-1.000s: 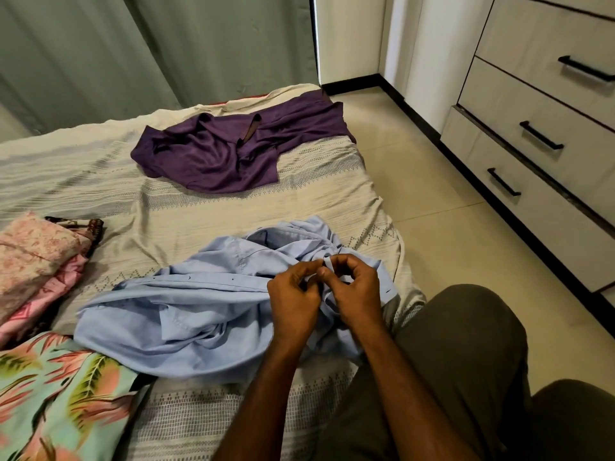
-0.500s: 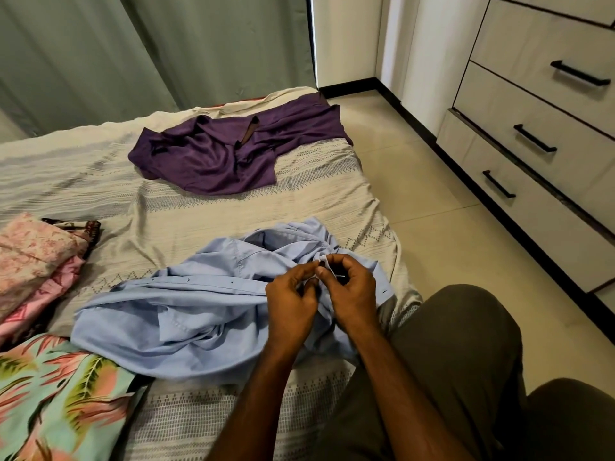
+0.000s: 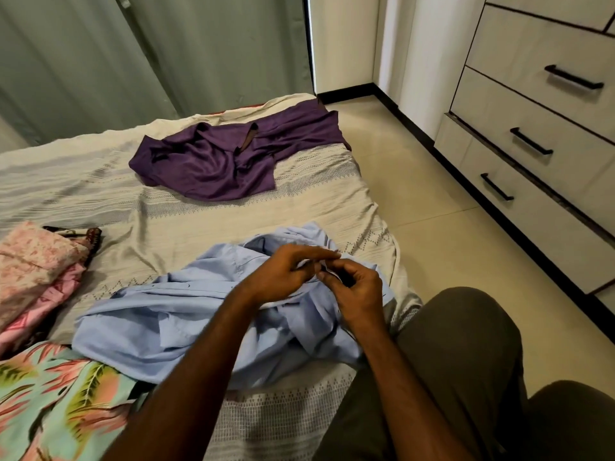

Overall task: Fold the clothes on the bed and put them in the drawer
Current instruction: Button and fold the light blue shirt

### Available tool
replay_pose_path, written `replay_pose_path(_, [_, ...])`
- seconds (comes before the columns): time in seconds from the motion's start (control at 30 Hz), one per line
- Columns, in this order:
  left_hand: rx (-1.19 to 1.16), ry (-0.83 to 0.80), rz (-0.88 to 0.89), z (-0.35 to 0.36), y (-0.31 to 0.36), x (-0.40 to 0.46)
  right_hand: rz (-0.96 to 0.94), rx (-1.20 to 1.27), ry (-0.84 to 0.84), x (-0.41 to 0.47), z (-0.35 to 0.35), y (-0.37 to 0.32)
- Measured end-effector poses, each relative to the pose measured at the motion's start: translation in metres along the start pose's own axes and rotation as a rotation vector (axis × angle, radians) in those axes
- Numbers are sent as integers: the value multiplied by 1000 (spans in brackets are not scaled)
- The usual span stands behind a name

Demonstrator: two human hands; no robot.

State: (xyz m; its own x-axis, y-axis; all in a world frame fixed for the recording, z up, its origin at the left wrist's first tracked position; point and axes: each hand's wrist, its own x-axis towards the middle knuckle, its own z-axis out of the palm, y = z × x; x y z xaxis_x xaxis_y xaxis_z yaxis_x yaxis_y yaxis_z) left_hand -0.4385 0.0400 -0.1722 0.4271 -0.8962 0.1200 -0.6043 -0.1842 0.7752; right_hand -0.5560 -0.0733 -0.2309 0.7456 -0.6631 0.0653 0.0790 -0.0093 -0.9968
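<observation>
Right up close, the person's knee in olive trousers [image 3: 459,361] sits at the bed's near corner, and both forearms reach out over the light blue shirt [image 3: 186,314]. The left hand [image 3: 283,271] and right hand [image 3: 352,287] meet over the shirt's upper edge, fingertips nearly touching; each pinches a small bit of the blue cloth between thumb and fingers, though the exact spot they work at is blurred. The shirt lies crumpled and unfolded on the near right part of the bed [image 3: 173,221], spilling toward the corner.

To the near left, a floral garment in teal, pink and yellow [image 3: 56,400] lies just beside the shirt's hem. Behind it, at the left edge, sits a stack of pink patterned clothes [image 3: 36,261] with a dark patterned piece poking out from under it.

Further back, well apart from the blue shirt, a purple garment [image 3: 219,161] lies spread and rumpled near the far end of the bed.

Off to the right across the tiled floor [image 3: 416,194] stands the drawer unit [image 3: 539,121], its drawers with black handles. Green curtains [image 3: 149,51] hang behind the bed.
</observation>
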Motion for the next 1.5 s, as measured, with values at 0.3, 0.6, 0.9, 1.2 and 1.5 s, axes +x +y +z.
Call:
replay_pose_path(0.3, [-58, 192, -44, -1, -4, 4, 74, 126, 22, 2, 0, -3])
replay_pose_path(0.6, [-78, 411, 21, 22, -3, -5, 58, 117, 86, 0, -2, -11])
replay_pose_path(0.9, [-247, 511, -46, 32, 2, -16, -117, 45, 106, -3, -2, -13])
replay_pose_path(1.2, [-215, 545, -38, 34, 6, -21, -347, -162, 138, -5, -4, -9])
replay_pose_path(1.5, [-225, 551, -96, 40, 12, -31, -507, -273, 96, 2, -6, -7])
